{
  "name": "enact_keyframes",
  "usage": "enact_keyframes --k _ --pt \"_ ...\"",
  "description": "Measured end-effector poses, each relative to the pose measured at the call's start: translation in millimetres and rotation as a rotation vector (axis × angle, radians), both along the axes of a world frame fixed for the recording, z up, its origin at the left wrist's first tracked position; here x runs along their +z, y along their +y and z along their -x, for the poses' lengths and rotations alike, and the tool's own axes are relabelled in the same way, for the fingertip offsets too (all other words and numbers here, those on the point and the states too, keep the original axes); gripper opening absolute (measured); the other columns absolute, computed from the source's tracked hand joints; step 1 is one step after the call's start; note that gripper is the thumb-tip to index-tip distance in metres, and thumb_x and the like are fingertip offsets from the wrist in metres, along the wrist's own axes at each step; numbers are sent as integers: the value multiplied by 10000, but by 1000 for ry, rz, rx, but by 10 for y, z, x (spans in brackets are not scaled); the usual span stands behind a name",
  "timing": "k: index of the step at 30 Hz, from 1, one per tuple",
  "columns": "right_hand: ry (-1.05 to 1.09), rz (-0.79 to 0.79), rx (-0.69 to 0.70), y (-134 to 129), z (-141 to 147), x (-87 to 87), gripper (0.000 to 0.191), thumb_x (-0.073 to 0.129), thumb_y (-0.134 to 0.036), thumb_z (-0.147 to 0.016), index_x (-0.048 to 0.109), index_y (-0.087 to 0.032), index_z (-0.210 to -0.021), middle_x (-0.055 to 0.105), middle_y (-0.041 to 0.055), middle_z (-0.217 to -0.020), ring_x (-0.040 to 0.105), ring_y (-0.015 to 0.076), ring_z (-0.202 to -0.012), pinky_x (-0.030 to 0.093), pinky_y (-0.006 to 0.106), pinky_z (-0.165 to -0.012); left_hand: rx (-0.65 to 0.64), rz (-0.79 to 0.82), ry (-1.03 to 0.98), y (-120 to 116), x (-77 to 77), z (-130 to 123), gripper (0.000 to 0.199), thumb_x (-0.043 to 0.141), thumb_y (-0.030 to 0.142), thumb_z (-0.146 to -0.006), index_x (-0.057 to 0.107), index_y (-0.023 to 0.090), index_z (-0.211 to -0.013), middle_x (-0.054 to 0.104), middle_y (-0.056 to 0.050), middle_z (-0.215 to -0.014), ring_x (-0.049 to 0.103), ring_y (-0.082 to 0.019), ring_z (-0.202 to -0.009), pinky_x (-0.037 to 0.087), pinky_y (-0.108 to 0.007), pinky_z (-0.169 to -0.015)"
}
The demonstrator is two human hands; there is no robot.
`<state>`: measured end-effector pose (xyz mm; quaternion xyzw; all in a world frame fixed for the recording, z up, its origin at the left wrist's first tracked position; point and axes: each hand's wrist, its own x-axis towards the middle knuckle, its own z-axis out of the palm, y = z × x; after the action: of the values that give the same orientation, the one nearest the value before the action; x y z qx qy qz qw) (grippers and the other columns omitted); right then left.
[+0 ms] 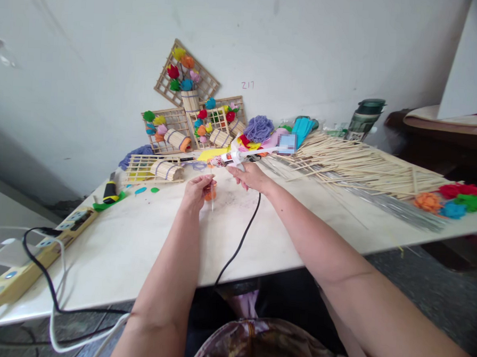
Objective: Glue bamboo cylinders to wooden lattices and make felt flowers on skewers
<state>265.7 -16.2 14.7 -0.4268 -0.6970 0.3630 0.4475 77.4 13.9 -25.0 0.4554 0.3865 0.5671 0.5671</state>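
Note:
My right hand (248,176) is wrapped round the handle of a white glue gun (236,156), its nozzle pointing left and a glue stick out of its back. A black cord runs down from it over the table's front edge. Just left of it, my left hand (199,190) pinches a thin wire stem (212,201). Beside those fingers is a small orange piece (210,192); whether it is joined to the stem is hard to tell. The gun's nozzle is close above my left fingertips.
Bamboo lattices (167,89) with felt flowers lean on the wall. Bamboo sticks (343,162), silvery wires (400,208) and purple yarn (259,128) lie right and behind. A yellow cutter (110,190) and a power strip (38,258) are left.

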Motion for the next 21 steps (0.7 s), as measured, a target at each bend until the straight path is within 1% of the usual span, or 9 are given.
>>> enact_keyframes --k 6,21 --pt "3 -6 -5 -3 12 3 361 556 -505 -803 498 -163 -701 491 -35 -534 431 48 -368 322 151 -289 -9 7 0 -2 -9 -1 287 793 296 -504 648 116 -674 617 -14 -571 502 -52 -480 362 -171 -466" --pt "-35 25 8 16 -3 -15 352 536 -481 -822 482 -161 -686 472 -43 -532 418 40 -345 328 153 -291 14 -1 -8 17 -15 11 300 783 307 -492 653 110 -678 614 -18 -569 495 -55 -468 340 -175 -444"
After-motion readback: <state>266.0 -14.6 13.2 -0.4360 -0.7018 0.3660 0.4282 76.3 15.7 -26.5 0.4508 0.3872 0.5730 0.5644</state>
